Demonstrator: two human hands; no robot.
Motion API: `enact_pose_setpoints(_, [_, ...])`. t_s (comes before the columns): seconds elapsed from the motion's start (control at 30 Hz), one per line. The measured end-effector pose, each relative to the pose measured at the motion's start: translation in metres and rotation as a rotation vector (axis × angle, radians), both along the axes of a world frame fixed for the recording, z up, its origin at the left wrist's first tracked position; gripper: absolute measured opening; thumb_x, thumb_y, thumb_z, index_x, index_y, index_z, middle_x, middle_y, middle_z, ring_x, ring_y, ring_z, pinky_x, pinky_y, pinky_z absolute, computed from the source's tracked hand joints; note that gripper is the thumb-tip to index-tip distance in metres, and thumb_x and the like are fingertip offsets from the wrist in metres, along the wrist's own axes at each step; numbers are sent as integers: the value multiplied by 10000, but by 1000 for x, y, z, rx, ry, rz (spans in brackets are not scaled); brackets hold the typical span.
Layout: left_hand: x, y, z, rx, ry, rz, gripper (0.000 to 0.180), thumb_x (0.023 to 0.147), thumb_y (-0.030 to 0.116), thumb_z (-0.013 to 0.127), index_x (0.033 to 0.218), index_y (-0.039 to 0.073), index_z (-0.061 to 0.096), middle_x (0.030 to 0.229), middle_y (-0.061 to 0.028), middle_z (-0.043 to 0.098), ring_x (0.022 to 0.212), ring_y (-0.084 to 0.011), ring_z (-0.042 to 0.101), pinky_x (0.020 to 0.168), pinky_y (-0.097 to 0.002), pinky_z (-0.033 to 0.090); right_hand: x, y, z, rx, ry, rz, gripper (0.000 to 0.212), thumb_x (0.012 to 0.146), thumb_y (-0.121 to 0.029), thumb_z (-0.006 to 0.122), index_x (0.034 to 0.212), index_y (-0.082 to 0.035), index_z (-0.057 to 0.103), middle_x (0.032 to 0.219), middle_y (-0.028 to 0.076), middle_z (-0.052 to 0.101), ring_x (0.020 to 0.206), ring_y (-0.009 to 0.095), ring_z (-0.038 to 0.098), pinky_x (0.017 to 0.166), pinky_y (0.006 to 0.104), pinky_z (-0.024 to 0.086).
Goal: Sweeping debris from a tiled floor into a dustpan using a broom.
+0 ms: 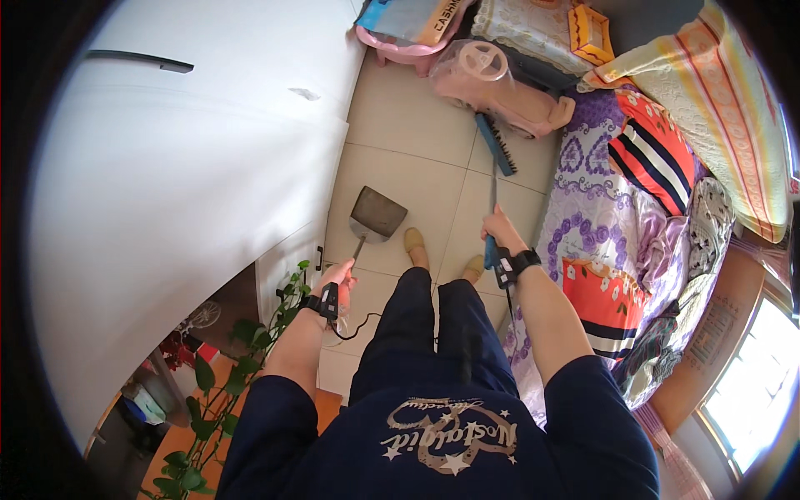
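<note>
My left hand (335, 277) is closed around the handle of a dustpan (379, 214), whose grey-brown pan is held ahead of my left foot. My right hand (502, 230) grips the stick of a broom (497, 143). The broom has a blue head with dark bristles, and it reaches forward to the floor beside a pink toy car (500, 98). Clear plastic covers part of the car, and a steering wheel shows on top. Broom head and dustpan are well apart. Whether any dirt lies in the pan I cannot tell.
White cabinets (217, 150) line the left side, with a trailing green plant (204, 417) below them. A bed or sofa with a purple-patterned cover (583, 196) and red cushions (654, 150) runs along the right. A pink tub (400, 46) stands at the far end of the tiled floor (408, 171).
</note>
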State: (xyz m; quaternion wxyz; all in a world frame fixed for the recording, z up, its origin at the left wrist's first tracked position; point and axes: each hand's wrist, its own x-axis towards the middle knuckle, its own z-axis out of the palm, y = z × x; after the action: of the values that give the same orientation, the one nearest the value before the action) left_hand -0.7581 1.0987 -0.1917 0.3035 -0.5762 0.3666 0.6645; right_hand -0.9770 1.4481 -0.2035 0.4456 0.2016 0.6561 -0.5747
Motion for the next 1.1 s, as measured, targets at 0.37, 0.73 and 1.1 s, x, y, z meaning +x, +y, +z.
enact_pose_setpoints(0.37, [19, 2, -7, 0, 27, 28, 365, 790, 342, 570, 567, 115, 392, 490, -26, 394, 501, -149, 469, 423, -250, 335, 11, -70, 36, 161, 94, 514, 559, 764, -57, 437, 1292, -106, 259, 517, 56, 477, 384, 129, 471, 348, 270, 391])
enact_pose_setpoints(0.73, [27, 14, 1, 1, 100, 44, 364, 818, 344, 552, 569, 106, 433, 598, -58, 499, 470, -102, 417, 497, -213, 361, -60, -189, -36, 395, 206, 868, 650, 726, -46, 386, 1333, -37, 156, 664, 173, 574, 494, 256, 556, 437, 349, 450])
enact_pose_setpoints(1.1, [102, 57, 45, 100, -28, 197, 298, 780, 311, 606, 693, 91, 426, 682, -68, 498, 452, -54, 386, 414, -176, 334, 111, 20, 2, 589, 206, 1317, 747, 709, 17, 399, 1363, -204, 112, 872, 246, 571, 799, 338, 585, 678, 412, 467])
